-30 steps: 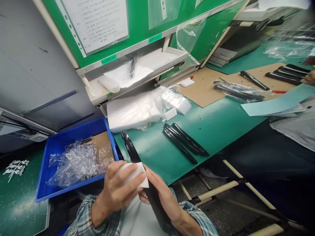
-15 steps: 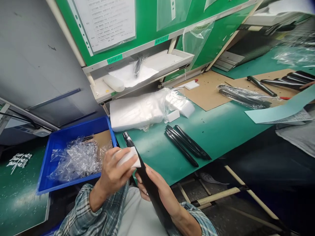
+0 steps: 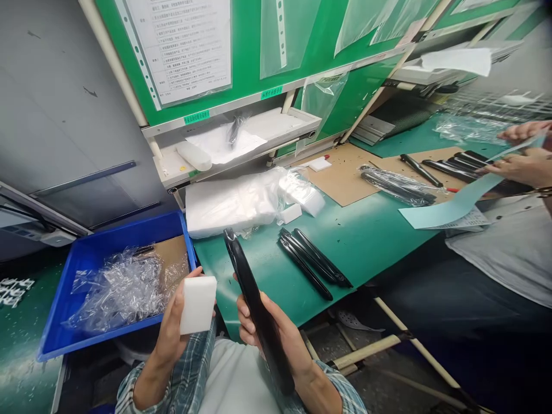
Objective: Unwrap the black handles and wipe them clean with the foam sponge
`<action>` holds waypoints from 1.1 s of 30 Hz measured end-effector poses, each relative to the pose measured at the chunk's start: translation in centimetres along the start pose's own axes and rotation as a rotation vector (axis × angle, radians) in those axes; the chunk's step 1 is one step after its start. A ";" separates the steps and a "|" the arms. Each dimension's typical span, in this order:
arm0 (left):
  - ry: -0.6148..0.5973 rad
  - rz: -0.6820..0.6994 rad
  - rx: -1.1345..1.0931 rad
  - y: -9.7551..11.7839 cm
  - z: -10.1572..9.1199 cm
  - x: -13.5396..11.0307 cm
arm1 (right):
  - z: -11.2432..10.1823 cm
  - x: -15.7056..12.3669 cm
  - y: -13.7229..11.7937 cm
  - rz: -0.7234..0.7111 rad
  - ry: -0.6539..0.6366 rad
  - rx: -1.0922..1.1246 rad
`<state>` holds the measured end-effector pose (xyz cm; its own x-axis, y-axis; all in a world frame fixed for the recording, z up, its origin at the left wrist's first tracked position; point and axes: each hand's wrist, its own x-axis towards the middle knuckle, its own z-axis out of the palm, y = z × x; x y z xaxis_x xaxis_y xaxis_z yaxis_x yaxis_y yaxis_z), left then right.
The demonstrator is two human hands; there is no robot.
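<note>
A white foam sponge block (image 3: 198, 305) is held in my left hand (image 3: 171, 325), its flat face turned toward me. My right hand (image 3: 278, 330) grips a long, glossy black plastic part (image 3: 254, 305), tilted with its narrow notched end up and to the left. Sponge and part are apart. Beyond my right hand, several similar black parts (image 3: 313, 261) lie side by side on the green tabletop (image 3: 241, 259). The fingers behind the black part are partly hidden.
Left of me, a blue bin (image 3: 116, 339) holds crumpled clear plastic bags (image 3: 125, 290). White foam sheets in plastic (image 3: 233, 201) lie below a shelf (image 3: 259, 135). At right, a co-worker's hands (image 3: 521, 164) hold a light-blue strip (image 3: 457, 201) near wrapped black parts (image 3: 397, 181).
My left hand has drawn the sponge off the black part, down and left. The black part is more upright. The view has swung right, bringing the co-worker's hands into sight.
</note>
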<state>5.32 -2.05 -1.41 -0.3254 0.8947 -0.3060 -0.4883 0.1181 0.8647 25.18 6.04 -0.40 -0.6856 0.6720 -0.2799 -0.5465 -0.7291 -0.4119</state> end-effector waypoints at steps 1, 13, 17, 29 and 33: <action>-0.013 -0.038 -0.040 -0.2 0.1 -0.1 | 0.0 0.0 -0.1 -0.016 0.011 -0.015; 0.170 -0.007 -0.015 -1.7 0.3 0.4 | -1.3 0.4 -1.1 -0.108 0.121 -0.113; 0.180 0.010 0.028 -1.2 -0.5 1.1 | -2.5 1.2 -1.0 -0.146 0.086 -0.185; 0.143 -0.115 0.015 -2.3 -1.4 0.9 | -2.8 2.1 0.2 -0.157 0.200 -0.116; 0.029 -0.116 -0.014 -2.9 -2.0 1.1 | -2.5 1.8 -0.3 -0.118 0.187 -0.073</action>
<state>4.77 -2.30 -5.03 -0.2890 0.8624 -0.4156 -0.5356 0.2142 0.8168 25.28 7.77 -2.97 -0.5144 0.7694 -0.3787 -0.5768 -0.6372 -0.5112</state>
